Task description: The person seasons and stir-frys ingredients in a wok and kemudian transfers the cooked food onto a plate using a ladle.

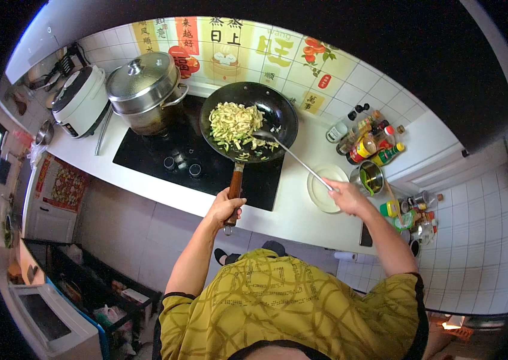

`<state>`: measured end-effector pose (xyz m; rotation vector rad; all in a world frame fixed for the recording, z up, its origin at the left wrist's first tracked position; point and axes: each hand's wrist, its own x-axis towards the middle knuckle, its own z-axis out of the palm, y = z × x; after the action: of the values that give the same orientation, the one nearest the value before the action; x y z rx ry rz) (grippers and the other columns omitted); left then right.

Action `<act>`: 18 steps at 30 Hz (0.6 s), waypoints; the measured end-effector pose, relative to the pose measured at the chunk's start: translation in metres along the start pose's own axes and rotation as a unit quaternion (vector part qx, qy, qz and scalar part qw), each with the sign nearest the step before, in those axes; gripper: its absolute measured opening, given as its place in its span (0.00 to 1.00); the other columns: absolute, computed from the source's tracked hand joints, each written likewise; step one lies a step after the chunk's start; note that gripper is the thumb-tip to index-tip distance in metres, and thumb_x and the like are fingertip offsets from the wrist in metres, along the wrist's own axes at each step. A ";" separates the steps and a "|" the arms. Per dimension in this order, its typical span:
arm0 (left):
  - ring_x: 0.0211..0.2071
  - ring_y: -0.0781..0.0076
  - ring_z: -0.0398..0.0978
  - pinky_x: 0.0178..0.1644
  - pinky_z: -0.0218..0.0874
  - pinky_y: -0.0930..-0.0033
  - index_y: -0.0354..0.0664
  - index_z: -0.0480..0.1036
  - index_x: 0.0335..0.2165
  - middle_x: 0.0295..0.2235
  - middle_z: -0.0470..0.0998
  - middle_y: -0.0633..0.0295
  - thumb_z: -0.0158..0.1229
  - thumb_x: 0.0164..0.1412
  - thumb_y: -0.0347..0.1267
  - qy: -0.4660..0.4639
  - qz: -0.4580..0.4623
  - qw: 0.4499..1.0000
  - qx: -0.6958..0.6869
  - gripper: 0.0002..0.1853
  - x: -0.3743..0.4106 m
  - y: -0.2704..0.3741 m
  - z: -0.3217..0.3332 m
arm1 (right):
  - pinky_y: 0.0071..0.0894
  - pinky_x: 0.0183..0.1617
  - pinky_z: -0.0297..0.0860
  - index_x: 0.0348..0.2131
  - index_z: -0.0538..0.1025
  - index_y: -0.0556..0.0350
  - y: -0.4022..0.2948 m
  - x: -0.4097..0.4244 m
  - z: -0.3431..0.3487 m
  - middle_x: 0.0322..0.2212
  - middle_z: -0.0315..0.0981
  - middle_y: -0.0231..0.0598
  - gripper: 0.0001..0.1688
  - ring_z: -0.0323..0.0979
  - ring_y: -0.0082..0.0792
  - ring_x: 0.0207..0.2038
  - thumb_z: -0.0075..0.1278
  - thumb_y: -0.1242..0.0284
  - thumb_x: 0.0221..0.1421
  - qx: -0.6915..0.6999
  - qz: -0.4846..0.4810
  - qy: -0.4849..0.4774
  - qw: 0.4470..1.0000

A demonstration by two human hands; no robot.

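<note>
My left hand (225, 208) grips the wooden handle (235, 184) of a black wok (281, 105), which sits on the right side of the black glass cooktop (155, 155). Chopped pale-green and whitish vegetables (235, 121) are heaped on the wok's left side, with loose bits lower right. In my right hand (348, 196) is the end of a long-handled metal ladle or spatula (301, 161). Its head rests in the wok at the edge of the heap, partly hidden by food. Below my right wrist, a pale round plate (321, 180) lies on the counter.
A lidded steel steamer pot (144, 90) occupies the left burner, beside a white rice cooker (81, 101). Several seasoning bottles (366, 144) and a steel pot with green-yellow contents (368, 175) line the right side. A dark flat object (365, 235) lies at the counter's front edge.
</note>
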<state>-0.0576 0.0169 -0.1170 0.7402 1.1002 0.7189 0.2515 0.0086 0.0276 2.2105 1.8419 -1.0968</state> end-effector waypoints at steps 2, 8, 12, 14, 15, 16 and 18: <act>0.13 0.78 0.65 0.15 0.60 0.74 0.38 0.60 0.37 0.17 0.65 0.66 0.55 0.49 0.24 0.000 0.012 1.000 0.014 0.16 0.002 -0.002 0.003 | 0.39 0.32 0.66 0.52 0.65 0.43 0.018 0.020 0.008 0.24 0.71 0.58 0.24 0.71 0.46 0.25 0.41 0.73 0.55 -0.038 -0.117 0.100 0.987; 0.15 0.78 0.65 0.15 0.62 0.73 0.39 0.60 0.33 0.18 0.64 0.66 0.55 0.50 0.25 0.023 0.013 0.998 0.059 0.13 0.000 -0.004 0.013 | 0.38 0.35 0.66 0.54 0.63 0.44 0.058 0.047 0.045 0.28 0.71 0.57 0.25 0.72 0.42 0.28 0.40 0.73 0.55 0.001 -0.179 0.131 0.975; 0.13 0.77 0.66 0.14 0.61 0.72 0.38 0.58 0.35 0.17 0.64 0.65 0.55 0.49 0.23 0.034 0.034 0.997 0.054 0.16 0.004 -0.016 0.012 | 0.36 0.35 0.66 0.54 0.63 0.42 0.014 -0.005 0.040 0.27 0.72 0.54 0.25 0.71 0.39 0.27 0.40 0.73 0.56 0.050 -0.072 0.030 0.996; 0.13 0.76 0.66 0.13 0.60 0.72 0.37 0.58 0.36 0.17 0.64 0.64 0.55 0.48 0.23 0.039 0.037 0.997 0.048 0.17 0.006 -0.024 0.014 | 0.36 0.35 0.66 0.54 0.64 0.42 0.017 0.016 0.036 0.27 0.72 0.54 0.25 0.71 0.39 0.28 0.40 0.73 0.55 0.015 -0.107 0.091 0.990; 0.13 0.76 0.66 0.14 0.60 0.72 0.37 0.58 0.36 0.17 0.64 0.64 0.55 0.48 0.23 0.040 0.040 0.997 0.055 0.17 0.007 -0.027 0.013 | 0.36 0.36 0.66 0.53 0.64 0.42 0.022 0.033 0.037 0.27 0.71 0.55 0.25 0.71 0.39 0.28 0.40 0.73 0.55 -0.003 -0.127 0.122 0.984; 0.13 0.76 0.66 0.14 0.60 0.72 0.37 0.58 0.37 0.17 0.64 0.64 0.55 0.48 0.23 0.037 0.044 0.996 0.063 0.17 0.008 -0.028 0.015 | 0.36 0.36 0.66 0.53 0.64 0.41 0.050 0.062 0.048 0.27 0.71 0.56 0.25 0.71 0.40 0.28 0.41 0.74 0.55 0.011 -0.224 0.202 0.953; 0.13 0.76 0.66 0.14 0.60 0.71 0.37 0.58 0.36 0.18 0.64 0.64 0.55 0.49 0.23 0.043 0.046 0.995 0.076 0.16 0.008 -0.033 0.014 | 0.36 0.35 0.66 0.53 0.64 0.41 0.058 0.065 0.061 0.27 0.71 0.55 0.26 0.71 0.40 0.27 0.41 0.74 0.54 0.039 -0.195 0.174 0.964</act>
<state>-0.0376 0.0028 -0.1447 0.9014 1.2152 0.7550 0.2756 0.0179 -0.0755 2.2611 2.5046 -0.8754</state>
